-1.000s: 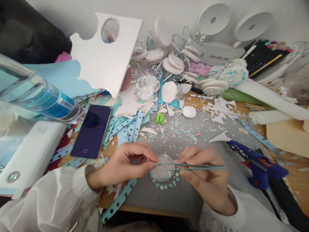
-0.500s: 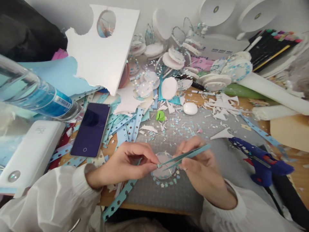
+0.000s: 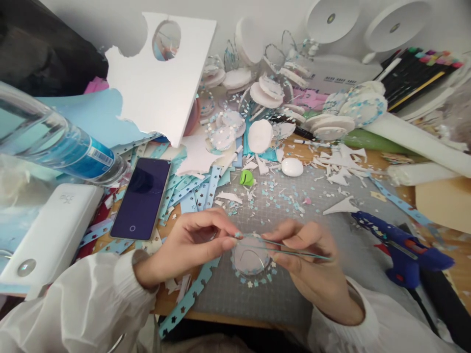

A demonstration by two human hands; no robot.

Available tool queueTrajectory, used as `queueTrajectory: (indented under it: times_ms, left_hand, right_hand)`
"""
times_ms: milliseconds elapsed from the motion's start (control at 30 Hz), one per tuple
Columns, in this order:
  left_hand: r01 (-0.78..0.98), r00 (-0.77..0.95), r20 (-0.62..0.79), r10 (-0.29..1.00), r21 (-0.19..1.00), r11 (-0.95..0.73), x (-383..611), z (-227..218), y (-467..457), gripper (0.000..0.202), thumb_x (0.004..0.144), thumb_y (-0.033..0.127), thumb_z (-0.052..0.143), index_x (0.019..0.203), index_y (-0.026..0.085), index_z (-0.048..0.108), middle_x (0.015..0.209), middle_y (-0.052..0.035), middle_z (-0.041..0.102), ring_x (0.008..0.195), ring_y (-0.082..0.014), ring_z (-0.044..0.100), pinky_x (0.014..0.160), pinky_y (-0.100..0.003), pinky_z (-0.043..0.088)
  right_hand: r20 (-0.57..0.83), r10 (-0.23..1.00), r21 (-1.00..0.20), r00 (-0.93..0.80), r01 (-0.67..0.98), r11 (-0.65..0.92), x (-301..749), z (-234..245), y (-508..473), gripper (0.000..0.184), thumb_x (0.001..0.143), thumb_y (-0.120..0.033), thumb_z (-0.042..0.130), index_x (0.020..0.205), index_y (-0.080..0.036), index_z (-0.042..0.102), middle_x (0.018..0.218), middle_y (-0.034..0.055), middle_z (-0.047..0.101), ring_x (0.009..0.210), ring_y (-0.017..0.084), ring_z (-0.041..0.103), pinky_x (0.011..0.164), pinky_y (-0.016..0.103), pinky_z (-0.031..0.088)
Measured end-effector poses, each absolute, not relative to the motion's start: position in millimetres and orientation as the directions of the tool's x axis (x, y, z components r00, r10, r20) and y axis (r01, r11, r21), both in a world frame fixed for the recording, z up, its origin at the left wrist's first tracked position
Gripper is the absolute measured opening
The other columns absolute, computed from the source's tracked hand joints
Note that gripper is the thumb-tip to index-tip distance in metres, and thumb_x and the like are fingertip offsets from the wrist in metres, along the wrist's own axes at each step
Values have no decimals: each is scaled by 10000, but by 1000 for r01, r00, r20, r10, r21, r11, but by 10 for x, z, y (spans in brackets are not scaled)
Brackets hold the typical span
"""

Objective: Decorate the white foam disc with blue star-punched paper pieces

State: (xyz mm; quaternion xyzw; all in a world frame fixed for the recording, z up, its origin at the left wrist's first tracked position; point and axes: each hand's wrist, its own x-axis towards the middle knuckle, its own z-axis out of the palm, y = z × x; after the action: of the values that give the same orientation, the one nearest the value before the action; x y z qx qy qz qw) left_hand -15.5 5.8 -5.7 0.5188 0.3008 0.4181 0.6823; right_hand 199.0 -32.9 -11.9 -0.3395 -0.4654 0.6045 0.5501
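1. Teal tweezers [image 3: 317, 255] sit in the right hand [image 3: 312, 272], pinched between thumb and fingers, their tips reaching toward the opposite fingertips. Uneven squeezing could make the thin arms slide past each other and flick something away.
2. At the left hand [image 3: 198, 239], thumb and forefinger seem to pinch a small pale-blue piece [image 3: 239, 235]. If it is sticky, which I cannot tell, it could cling to the skin instead of releasing.
3. Below and between both hands, the round pale disc [image 3: 250, 257] lies flat on the grey cutting mat [image 3: 257, 306], with tiny flowers [image 3: 250, 284] around its near edge. A lowered wrist or fingertip might push that row out of line.
4. Loose confetti [image 3: 272, 191] litters the mat beyond the disc; a dropped piece could easily get lost there.
5. The punched teal strip [image 3: 187, 304] hangs past the desk edge near the left sleeve [image 3: 84, 294], where a snag could drag it.
6. Right of the right hand, the blue glue gun [image 3: 405, 245] touches or nearly touches a white scrap [image 3: 342, 206]. Were the nozzle hot, that scrap might soften.
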Motion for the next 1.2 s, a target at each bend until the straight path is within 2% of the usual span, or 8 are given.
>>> queueTrajectory:
  times_ms: [300, 667, 767, 833, 933, 1000, 1200]
  left_hand:
    - [-252, 435, 62, 898, 966, 56, -151, -69, 61, 114, 824, 144, 685, 881, 208, 760, 675, -7, 552, 655, -94, 503, 615, -190, 423]
    - [-169, 386, 90, 918, 985, -26, -133, -69, 74, 43, 814, 145, 681, 796, 162, 716, 654, -19, 573, 636, -106, 512, 593, -208, 431]
    - [-119, 395, 74, 916, 993, -29, -140, -58, 77, 36, 793, 136, 689, 767, 146, 713, 639, -20, 568, 618, -107, 510, 579, -216, 429]
    - [-91, 391, 52, 919, 996, -18, -153, -58, 86, 41, 786, 145, 687, 751, 141, 707, 635, -22, 567, 611, -109, 508, 570, -221, 431]
    - [-68, 380, -3, 925, 997, 31, -173, -70, 110, 61, 789, 181, 687, 742, 143, 695, 651, -25, 576, 599, -107, 498, 548, -220, 429]
    - [-68, 403, -33, 915, 996, 66, -176, -76, 120, 69, 788, 192, 692, 741, 141, 694, 651, -21, 574, 585, -99, 486, 537, -213, 423]
    - [-75, 504, -24, 863, 995, 72, -139, -50, 99, 44, 787, 143, 684, 752, 135, 708, 647, -14, 586, 588, -92, 500, 557, -202, 416]
  right_hand:
    - [120, 975, -939, -185, -341, 51, 1954, -131, -329, 352, 782, 11, 690, 916, -314, 678, 977, -59, 722, 945, 84, 694, 791, 188, 584]
    - [258, 960, -958, -109, -155, 240, 1909, -79, -349, 292, 727, -9, 737, 866, -259, 681, 931, 11, 742, 826, 156, 707, 686, 276, 598]
    - [179, 979, -968, -94, -192, 159, 1926, -54, -338, 251, 746, -52, 739, 865, -266, 682, 884, 12, 730, 804, 163, 697, 662, 286, 583]
    - [94, 995, -959, -24, -269, 84, 1964, -25, -304, 181, 759, -128, 754, 830, -273, 670, 811, -6, 694, 739, 150, 675, 641, 286, 567]
    - [-9, 993, -922, 115, -386, 36, 2034, 33, -225, 135, 752, -264, 776, 767, -259, 642, 722, -19, 615, 570, 102, 554, 537, 258, 494]
    - [-43, 989, -912, 145, -409, 20, 2063, 60, -185, 158, 737, -287, 785, 751, -252, 632, 699, -15, 588, 534, 90, 489, 507, 254, 452]
    - [-23, 999, -942, 37, -336, -9, 2014, -8, -234, 157, 757, -247, 770, 772, -246, 614, 738, -5, 636, 616, 120, 589, 527, 245, 460]
